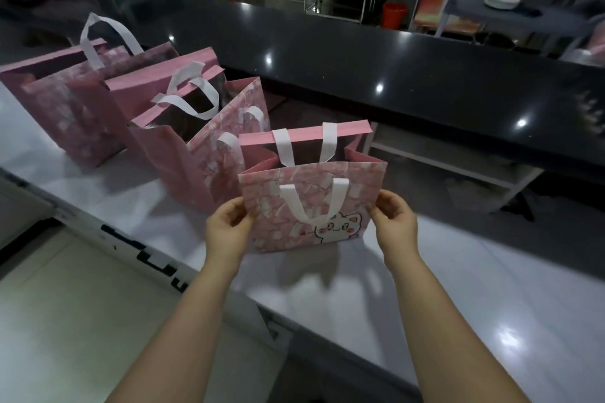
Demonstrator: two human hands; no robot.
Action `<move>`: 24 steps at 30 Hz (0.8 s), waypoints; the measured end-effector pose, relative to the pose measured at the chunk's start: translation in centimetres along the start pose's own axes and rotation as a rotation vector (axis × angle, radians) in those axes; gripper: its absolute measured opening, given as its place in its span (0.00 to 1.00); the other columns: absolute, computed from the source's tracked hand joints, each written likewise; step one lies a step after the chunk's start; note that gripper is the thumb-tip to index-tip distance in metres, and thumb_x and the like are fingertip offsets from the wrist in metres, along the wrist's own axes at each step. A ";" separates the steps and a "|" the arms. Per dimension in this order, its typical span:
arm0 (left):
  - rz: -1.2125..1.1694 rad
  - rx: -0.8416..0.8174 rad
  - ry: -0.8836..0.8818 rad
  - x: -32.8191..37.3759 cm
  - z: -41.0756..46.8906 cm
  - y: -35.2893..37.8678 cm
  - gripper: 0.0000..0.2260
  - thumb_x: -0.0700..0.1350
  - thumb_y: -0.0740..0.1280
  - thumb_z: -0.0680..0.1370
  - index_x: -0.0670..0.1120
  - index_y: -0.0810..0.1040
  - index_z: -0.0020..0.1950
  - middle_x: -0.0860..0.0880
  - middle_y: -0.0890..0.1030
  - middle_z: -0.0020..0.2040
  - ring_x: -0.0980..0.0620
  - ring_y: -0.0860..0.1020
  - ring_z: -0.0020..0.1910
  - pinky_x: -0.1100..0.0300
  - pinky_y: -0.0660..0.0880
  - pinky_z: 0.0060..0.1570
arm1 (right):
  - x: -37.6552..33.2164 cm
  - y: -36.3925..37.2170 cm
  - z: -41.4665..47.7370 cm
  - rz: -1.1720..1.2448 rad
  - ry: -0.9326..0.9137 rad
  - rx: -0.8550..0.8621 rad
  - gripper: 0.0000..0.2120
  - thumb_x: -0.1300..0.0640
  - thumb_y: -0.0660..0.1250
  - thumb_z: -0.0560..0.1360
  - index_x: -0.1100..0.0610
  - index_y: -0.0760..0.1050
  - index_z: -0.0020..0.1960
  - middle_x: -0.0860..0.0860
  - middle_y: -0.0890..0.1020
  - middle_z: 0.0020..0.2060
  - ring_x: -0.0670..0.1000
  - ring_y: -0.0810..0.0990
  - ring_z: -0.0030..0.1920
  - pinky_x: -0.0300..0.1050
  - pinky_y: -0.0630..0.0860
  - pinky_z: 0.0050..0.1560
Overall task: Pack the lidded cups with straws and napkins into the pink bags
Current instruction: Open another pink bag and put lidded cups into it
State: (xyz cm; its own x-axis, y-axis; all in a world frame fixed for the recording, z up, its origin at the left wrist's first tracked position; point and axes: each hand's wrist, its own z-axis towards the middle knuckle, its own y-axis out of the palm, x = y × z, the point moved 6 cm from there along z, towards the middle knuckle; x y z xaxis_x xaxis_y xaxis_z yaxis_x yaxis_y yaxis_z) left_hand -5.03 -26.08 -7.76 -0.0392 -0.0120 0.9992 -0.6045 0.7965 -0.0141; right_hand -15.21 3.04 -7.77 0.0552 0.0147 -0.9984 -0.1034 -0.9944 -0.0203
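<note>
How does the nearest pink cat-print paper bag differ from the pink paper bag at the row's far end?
The left hand and right hand pinch the cat bag's side edges; the far-end bag stands untouched. The cat bag's front handle hangs down; the far-end bag's stands upright. Both are open-topped, with white handles.

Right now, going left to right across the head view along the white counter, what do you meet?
Pink paper bag with tall white loop handle → left hand → pink cat-print paper bag with white ribbon handles → right hand.
</note>
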 end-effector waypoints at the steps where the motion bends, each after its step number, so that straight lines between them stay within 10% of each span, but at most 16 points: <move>1: 0.006 -0.011 -0.024 -0.6 -0.1 0.0 0.11 0.37 0.72 0.75 0.55 0.83 0.47 0.55 0.86 0.44 0.56 0.84 0.45 0.61 0.81 0.47 | 0.4 0.0 -0.5 -0.003 0.020 0.020 0.10 0.65 0.70 0.75 0.50 0.80 0.48 0.44 0.85 0.44 0.42 0.83 0.45 0.37 0.80 0.44; 16: -0.174 -0.278 -0.069 0.3 -2.9 8.3 0.12 0.36 0.68 0.78 0.53 0.84 0.45 0.54 0.86 0.44 0.58 0.84 0.44 0.67 0.79 0.41 | -0.7 -8.8 -9.9 0.244 -0.012 0.512 0.07 0.63 0.67 0.77 0.52 0.81 0.47 0.49 0.86 0.43 0.49 0.85 0.43 0.43 0.81 0.39; 24: -0.051 -0.621 -0.116 -1.1 -10.1 18.7 0.11 0.38 0.67 0.79 0.54 0.84 0.46 0.52 0.86 0.47 0.49 0.84 0.48 0.50 0.82 0.51 | -0.3 -20.7 -17.5 0.245 -0.031 0.888 0.07 0.63 0.66 0.77 0.52 0.80 0.48 0.45 0.86 0.41 0.43 0.84 0.40 0.36 0.79 0.35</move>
State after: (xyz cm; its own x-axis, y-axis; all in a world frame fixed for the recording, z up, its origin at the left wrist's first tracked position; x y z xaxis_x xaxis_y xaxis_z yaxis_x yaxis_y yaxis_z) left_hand -8.27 -5.08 -8.72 -0.1293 -0.0968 0.9869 -0.0349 0.9950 0.0930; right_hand 4.25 21.83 -6.17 -0.0946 -0.1700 -0.9809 -0.8338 -0.5248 0.1713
